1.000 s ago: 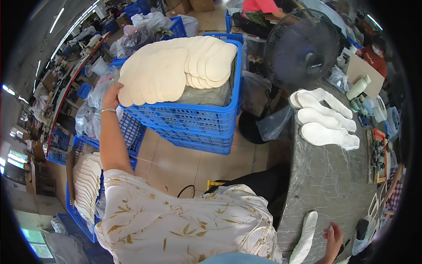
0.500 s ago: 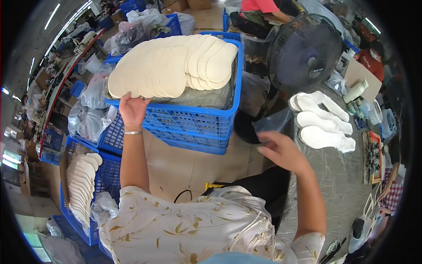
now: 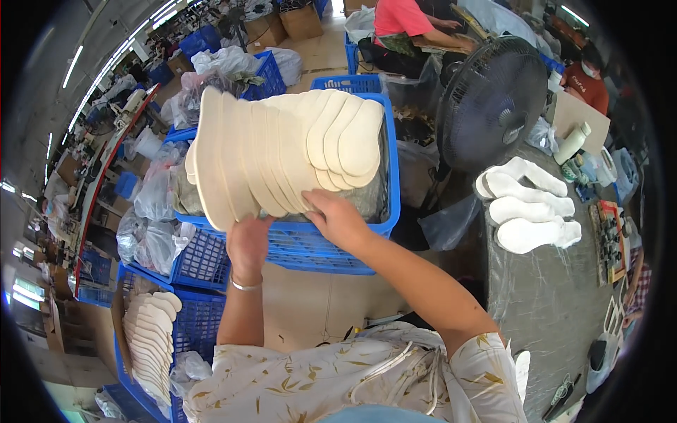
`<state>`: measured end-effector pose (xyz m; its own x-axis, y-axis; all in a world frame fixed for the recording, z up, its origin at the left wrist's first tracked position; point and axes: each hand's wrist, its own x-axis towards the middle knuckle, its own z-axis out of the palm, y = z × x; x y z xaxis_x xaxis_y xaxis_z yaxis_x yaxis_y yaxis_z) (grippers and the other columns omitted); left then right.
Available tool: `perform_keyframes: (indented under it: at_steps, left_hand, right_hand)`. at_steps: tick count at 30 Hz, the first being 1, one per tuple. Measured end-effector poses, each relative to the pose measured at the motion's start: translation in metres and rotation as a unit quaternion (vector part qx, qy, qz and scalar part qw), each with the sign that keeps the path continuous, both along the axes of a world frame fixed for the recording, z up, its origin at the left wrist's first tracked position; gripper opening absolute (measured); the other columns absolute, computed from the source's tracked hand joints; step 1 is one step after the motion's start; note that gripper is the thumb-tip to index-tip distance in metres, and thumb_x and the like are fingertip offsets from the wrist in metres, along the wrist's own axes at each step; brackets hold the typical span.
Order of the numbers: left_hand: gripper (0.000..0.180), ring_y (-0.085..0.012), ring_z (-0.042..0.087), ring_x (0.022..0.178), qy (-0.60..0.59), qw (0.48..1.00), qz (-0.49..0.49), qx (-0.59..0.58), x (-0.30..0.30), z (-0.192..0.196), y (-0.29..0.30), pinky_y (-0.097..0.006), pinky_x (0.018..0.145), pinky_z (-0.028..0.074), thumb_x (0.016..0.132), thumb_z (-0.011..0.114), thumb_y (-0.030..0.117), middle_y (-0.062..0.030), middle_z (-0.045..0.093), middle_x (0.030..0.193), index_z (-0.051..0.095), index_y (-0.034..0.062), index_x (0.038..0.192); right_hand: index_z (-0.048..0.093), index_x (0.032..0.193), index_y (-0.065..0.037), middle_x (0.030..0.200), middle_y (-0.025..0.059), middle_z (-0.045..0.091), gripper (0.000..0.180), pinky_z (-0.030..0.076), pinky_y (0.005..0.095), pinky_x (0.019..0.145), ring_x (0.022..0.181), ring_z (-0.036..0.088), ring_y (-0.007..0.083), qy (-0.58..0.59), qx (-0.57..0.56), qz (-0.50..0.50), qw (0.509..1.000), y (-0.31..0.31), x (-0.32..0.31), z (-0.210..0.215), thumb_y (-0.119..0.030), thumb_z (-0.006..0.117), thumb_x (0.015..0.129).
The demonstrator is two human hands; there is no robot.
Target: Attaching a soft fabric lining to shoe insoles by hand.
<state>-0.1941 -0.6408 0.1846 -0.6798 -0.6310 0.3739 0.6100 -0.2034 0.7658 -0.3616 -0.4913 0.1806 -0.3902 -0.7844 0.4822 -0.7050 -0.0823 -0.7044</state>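
Many cream insoles (image 3: 264, 158) overlapping atop the blue crate (image 3: 393, 187), long axes running roughly fore and aft; leftmost near ends gripped by the left hand (image 3: 248, 248) (the nearer one there), others touched by the right hand (image 3: 340, 221), pinched or not impossible to tell.

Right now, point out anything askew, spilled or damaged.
Nothing looks spilled or damaged. The cream insoles at the row's left end sit askew to the rest, at the left hand, likely just from handling. One white piece lies apart from the white insoles, partly hidden by the right sleeve.
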Motion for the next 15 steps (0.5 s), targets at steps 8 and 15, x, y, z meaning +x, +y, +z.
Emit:
perform_keyframes:
  at_steps: [8,15]
  left_hand:
    - [0.059,-0.0355,0.038,0.139,0.158,0.985,-0.046,-0.055,-0.025,0.024,0.049,-0.062,0.111,0.033,0.09,0.043,0.012,-0.0158,0.04,0.149,0.035,0.0027,0.148]
    - [0.059,-0.0354,0.029,0.144,0.172,0.964,-0.158,0.13,-0.063,0.015,0.127,-0.056,0.116,0.027,0.089,0.047,0.011,-0.0115,0.034,0.156,0.037,0.0022,0.147]
  right_hand:
    - [0.068,0.119,-0.006,0.114,0.0167,0.067,0.033,0.054,0.0337,0.085,0.101,0.067,0.0302,-0.002,-0.156,-0.102,0.983,0.042,0.002,0.032,-0.001,0.067,0.087]
    - [0.072,0.113,-0.012,0.115,0.0138,0.066,0.033,0.054,0.037,0.082,0.099,0.062,0.0314,0.173,-0.092,-0.225,0.954,0.117,-0.024,0.046,-0.003,0.073,0.081]
